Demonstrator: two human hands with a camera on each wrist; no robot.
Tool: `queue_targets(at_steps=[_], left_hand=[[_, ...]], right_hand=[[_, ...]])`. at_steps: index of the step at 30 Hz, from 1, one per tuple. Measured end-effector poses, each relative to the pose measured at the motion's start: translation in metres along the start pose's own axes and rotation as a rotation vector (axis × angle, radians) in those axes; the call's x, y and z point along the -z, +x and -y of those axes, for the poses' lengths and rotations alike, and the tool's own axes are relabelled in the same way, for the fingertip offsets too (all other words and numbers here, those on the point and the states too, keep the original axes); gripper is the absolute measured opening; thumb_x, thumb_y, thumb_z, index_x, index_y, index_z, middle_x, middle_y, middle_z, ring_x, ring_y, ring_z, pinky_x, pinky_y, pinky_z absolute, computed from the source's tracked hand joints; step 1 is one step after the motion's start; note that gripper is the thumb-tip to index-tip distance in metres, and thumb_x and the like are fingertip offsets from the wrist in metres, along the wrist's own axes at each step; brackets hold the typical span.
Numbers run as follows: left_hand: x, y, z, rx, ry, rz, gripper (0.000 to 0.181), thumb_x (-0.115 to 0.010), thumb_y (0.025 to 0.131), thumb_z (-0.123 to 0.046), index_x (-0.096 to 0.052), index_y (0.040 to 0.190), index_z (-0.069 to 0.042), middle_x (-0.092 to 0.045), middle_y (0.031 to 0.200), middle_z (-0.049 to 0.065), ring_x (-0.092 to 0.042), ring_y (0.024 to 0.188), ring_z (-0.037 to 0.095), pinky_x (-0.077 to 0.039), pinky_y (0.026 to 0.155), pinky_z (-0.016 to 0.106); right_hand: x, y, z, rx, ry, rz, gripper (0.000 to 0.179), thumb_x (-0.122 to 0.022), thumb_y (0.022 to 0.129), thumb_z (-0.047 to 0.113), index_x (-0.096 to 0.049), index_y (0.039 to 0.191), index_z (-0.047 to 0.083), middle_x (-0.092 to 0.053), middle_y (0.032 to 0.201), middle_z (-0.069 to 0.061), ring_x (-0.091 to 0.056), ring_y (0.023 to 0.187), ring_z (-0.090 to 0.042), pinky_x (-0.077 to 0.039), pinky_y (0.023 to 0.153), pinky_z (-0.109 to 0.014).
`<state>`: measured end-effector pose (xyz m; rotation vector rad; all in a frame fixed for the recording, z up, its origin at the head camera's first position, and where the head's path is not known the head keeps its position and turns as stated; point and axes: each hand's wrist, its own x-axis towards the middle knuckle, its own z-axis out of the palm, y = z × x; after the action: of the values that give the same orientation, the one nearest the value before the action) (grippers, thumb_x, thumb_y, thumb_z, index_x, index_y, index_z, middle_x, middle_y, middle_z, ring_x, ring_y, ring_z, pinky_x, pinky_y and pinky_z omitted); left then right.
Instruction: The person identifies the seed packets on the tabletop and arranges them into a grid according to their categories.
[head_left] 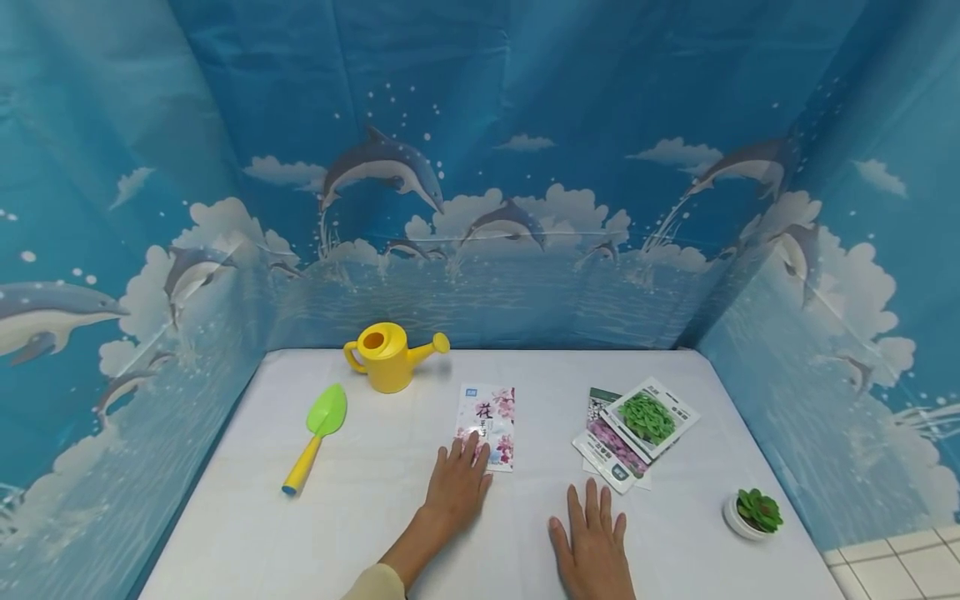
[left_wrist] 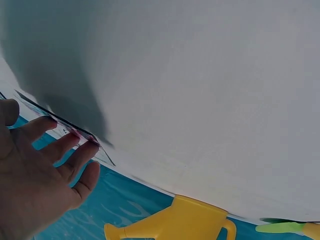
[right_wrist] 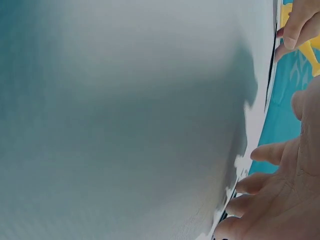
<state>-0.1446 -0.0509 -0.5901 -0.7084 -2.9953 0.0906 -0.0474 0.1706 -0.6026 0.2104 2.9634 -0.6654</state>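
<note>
A white seed packet with pink blossoms point(head_left: 485, 408) lies flat near the middle of the table. On its lower left part rest the fingertips of my left hand point(head_left: 456, 483), the fingers fairly straight. The left wrist view shows the same fingers touching the packet point(left_wrist: 70, 131) edge-on. My right hand point(head_left: 597, 550) lies palm down on the white cloth, fingers extended and holding nothing. Just beyond its fingertips is a loose, overlapping pile of seed packets point(head_left: 648, 419), the top one picturing green leaves. The lower packets are partly covered.
A yellow watering can point(head_left: 388, 367) stands at the back left. Nearer, on the left, lies a toy trowel point(head_left: 318, 429) with a green blade and yellow handle. A small potted succulent point(head_left: 756, 512) is at the right edge. Blue dolphin curtains point(head_left: 480, 275) enclose the white table point(head_left: 262, 550).
</note>
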Motion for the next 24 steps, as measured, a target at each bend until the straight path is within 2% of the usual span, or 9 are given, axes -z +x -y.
queue_targets(at_steps=[11,24], left_hand=[[-0.007,-0.017,0.001,-0.011,0.003,-0.055,0.053,-0.059,0.109,-0.043,-0.060,0.155,-0.016,-0.055,0.161,0.010,-0.055,0.144,0.032,-0.048,0.110,0.050],[-0.005,-0.038,0.002,-0.025,-0.028,-0.053,0.056,-0.059,0.108,-0.046,-0.059,0.155,-0.016,-0.054,0.161,0.012,-0.055,0.140,0.032,-0.046,0.104,0.046]], right_hand=[[0.000,-0.001,0.003,0.000,-0.015,0.000,0.070,-0.058,0.110,0.042,-0.045,0.159,-0.006,-0.021,0.173,-0.034,-0.013,0.161,-0.056,-0.007,0.126,-0.076],[0.000,0.001,0.007,-0.010,-0.018,0.035,0.070,-0.057,0.110,0.042,-0.044,0.159,-0.007,-0.021,0.172,-0.035,-0.013,0.161,-0.056,-0.007,0.126,-0.075]])
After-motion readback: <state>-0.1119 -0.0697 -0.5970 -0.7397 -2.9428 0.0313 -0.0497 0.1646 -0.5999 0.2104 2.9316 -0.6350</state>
